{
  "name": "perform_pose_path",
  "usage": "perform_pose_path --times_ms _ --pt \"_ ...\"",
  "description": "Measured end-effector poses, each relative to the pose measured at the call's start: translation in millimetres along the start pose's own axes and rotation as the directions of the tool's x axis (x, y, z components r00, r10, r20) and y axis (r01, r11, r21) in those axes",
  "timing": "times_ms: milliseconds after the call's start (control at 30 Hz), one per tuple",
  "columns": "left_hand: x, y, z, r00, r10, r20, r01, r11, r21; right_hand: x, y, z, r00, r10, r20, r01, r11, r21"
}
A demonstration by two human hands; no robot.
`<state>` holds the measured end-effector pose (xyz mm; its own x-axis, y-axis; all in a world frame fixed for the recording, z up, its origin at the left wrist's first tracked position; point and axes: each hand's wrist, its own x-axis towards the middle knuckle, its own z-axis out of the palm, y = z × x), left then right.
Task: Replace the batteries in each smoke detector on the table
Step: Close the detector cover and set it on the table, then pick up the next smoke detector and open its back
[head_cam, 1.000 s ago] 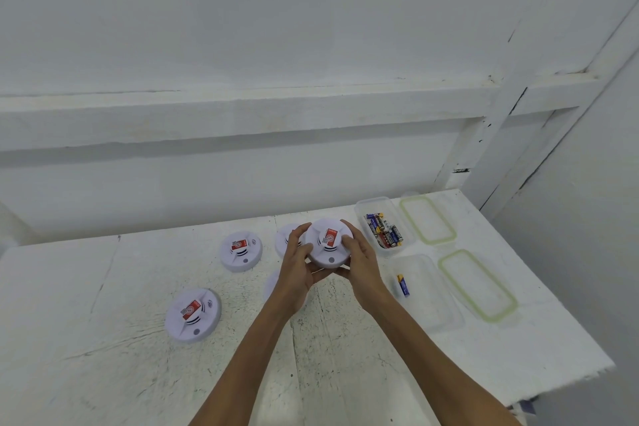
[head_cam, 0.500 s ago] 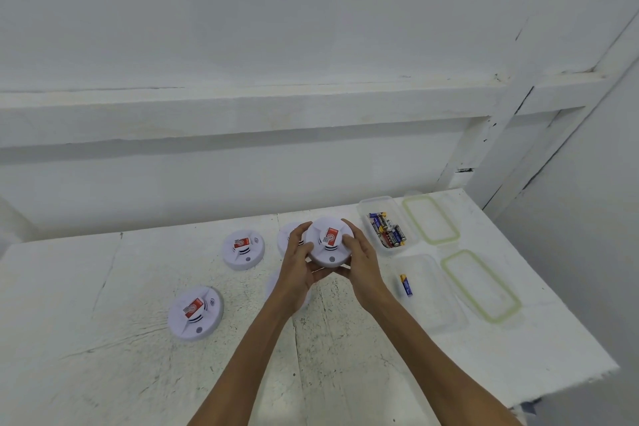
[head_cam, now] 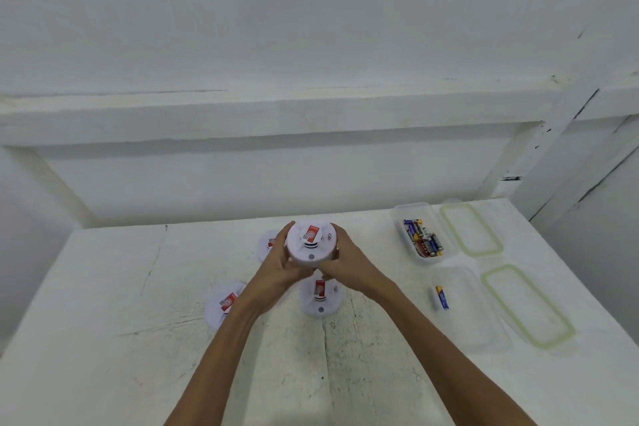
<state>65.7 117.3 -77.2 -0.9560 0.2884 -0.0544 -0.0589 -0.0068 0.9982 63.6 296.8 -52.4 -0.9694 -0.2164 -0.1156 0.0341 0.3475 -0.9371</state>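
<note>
Head view only.

A: Where's the detector being worked?

B: The held smoke detector (head_cam: 311,245) is up off the table (head_cam: 103,322), face to the camera, between both hands. The left hand (head_cam: 276,270) wraps its left rim. The right hand (head_cam: 349,266) grips the lower right edge, thumb in front near the bottom. Both are clasping it, neither free.

A: Handling?

B: Looks like a light, rigid plastic shell, smooth, probably a bit slippery. Take it by the rim on two sides, as here. My guess is a twist splits cover from base, so don't squeeze the face or vents. A drop could crack it.

A: What can't you see?

B: Its back and battery bay are hidden, so I can't tell if anything is loosened. The fingers behind the shell are out of sight. There are three more on the table. The centre detector (head_cam: 320,297) sits just below the hands, the left detector (head_cam: 224,303) is half covered by the forearm, and the back detector (head_cam: 268,244) is mostly blocked by the left hand. In the battery tub (head_cam: 423,235) at right the labels are unreadable. One loose battery (head_cam: 441,297) lies in the nearer clear tub (head_cam: 466,315). Old or new, can't say.
</note>
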Motion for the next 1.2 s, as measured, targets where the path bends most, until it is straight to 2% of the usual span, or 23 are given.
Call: perform_pose_path --times_ms 100,300,433,533,667,900,1067,1200 --pt "-1 -5 -37 0.998 0.003 -0.066 0.0 0.999 0.045 18 -7 24 0.999 -0.047 0.026 0.05 0.991 -0.126" --pt "-2 -6 -93 0.977 0.057 -0.205 -0.014 0.979 0.203 58 -11 69 0.995 -0.088 0.055 0.097 0.973 -0.209" --pt "-12 -10 -134 0.931 0.156 -0.331 0.022 0.88 0.474 86 -9 109 0.99 -0.108 0.096 0.133 0.941 -0.311" --pt "-21 -20 -156 0.916 0.139 -0.377 0.104 0.825 0.556 100 -10 134 0.989 -0.075 0.129 0.12 0.917 -0.381" --pt "-30 -27 -173 0.877 0.116 -0.467 0.207 0.786 0.583 114 -12 161 0.981 -0.093 0.172 0.158 0.895 -0.418" --pt "-41 -45 -183 0.781 0.044 -0.623 0.395 0.738 0.547 118 -7 194 0.975 -0.091 0.204 0.165 0.91 -0.381" --pt "-38 -66 -189 0.768 -0.005 -0.64 0.508 0.613 0.605 119 5 198 0.964 -0.114 0.24 0.212 0.875 -0.435" --pt "-34 -90 -192 0.766 0.027 -0.642 0.515 0.572 0.638 122 2 193 0.965 -0.08 0.25 0.21 0.809 -0.549"
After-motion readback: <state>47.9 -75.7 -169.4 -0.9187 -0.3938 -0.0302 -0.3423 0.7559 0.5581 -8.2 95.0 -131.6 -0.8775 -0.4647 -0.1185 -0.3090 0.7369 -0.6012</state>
